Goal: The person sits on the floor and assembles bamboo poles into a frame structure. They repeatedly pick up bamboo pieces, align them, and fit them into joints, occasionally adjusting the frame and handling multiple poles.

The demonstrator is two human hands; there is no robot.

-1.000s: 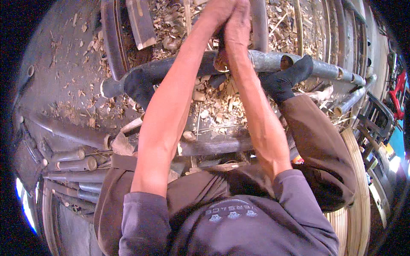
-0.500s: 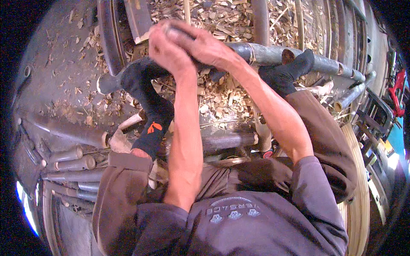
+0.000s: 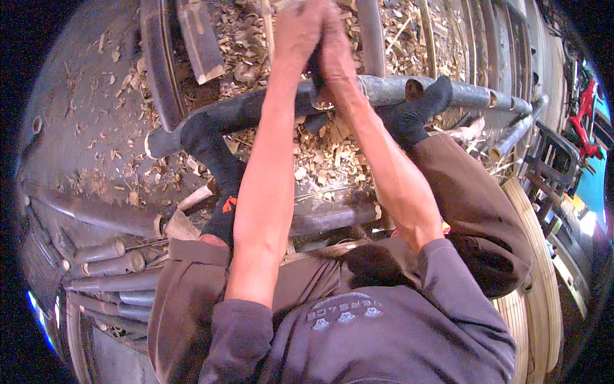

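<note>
Working, apparently, far past bamboo pole (image 3: 384, 91); left hand (image 3: 297, 35), right hand (image 3: 334, 52) met, grip unclear; next move likely needed steadiness.

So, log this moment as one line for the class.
hands: together, blurred, grip unclear; dark object: between hands, unidentified; bamboo pole: crosswise; shavings: scattered around pole

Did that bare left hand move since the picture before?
Yes, the left hand moved rightward and farther forward, judged against the long grey bamboo pole lying crosswise.
</note>
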